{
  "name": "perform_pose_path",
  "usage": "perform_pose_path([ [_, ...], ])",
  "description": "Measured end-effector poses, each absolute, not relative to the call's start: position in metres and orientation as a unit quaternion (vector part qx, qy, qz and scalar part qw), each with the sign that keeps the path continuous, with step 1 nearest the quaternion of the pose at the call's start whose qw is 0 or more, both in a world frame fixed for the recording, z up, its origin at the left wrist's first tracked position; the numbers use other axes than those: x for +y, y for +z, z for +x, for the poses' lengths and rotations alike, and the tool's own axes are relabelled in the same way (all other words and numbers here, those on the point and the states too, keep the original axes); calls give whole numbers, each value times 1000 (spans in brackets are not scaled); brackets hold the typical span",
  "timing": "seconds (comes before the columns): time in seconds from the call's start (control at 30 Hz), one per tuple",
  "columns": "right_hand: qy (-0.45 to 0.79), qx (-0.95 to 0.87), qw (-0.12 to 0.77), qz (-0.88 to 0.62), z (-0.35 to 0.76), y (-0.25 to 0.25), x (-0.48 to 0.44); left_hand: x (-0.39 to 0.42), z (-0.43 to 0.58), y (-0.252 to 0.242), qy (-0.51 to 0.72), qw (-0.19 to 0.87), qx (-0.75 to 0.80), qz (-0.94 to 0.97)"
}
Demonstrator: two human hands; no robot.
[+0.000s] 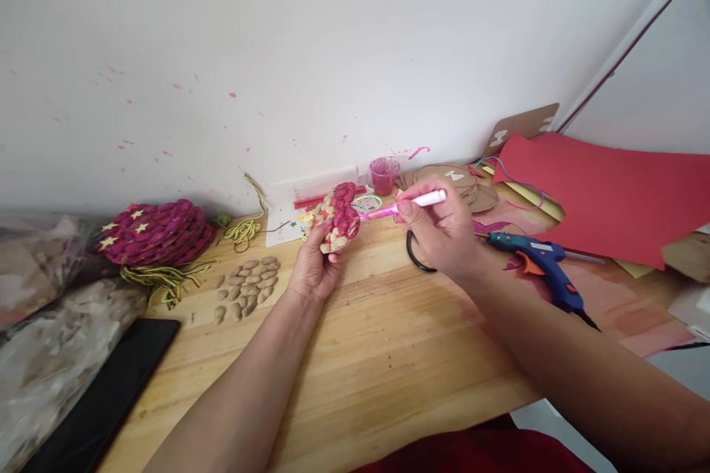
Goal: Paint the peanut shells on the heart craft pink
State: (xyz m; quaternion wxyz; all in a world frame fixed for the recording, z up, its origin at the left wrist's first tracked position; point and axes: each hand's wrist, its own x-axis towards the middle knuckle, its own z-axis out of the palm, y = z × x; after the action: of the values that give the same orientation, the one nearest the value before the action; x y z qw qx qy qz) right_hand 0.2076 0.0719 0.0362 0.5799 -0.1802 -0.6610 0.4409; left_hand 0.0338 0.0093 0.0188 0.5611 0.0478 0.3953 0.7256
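My left hand (317,266) is closed around the edge of a peanut-shell disc (333,242). Part of the disc is painted magenta, and the rest shows bare tan shells. In my right hand (444,229) is a slim paintbrush (430,198) with a white end and a shiny pink shaft, pinched between thumb and fingers. Its tip meets the magenta side of the disc, though the bristles are too small to make out. Just behind stands a clear plastic cup (384,176) stained with pink paint. Loose peanuts (252,282) lie on the table to the left of my left hand.
A stack of magenta peanut discs (155,233) with yellow stars stands at the left, near plastic bags (61,377) and a black tablet-like slab (105,399). To the right are a blue glue gun (546,259), cardboard pieces (480,196), red paper (615,192) and a black-handled tool (415,251).
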Motion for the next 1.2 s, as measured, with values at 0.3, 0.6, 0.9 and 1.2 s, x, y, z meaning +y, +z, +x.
perform_pose_path([
  [0.3,452,-672,560,-175,206,40,67,9,34,22,723,566,393,41],
  [0.6,392,-709,561,-171,210,40,64,10,33,18,725,564,391,60],
  [0.9,407,-716,543,-164,212,39,68,10,37,17,732,547,401,66],
  [1.2,456,-695,530,-168,212,37,72,9,38,19,733,537,412,63],
])
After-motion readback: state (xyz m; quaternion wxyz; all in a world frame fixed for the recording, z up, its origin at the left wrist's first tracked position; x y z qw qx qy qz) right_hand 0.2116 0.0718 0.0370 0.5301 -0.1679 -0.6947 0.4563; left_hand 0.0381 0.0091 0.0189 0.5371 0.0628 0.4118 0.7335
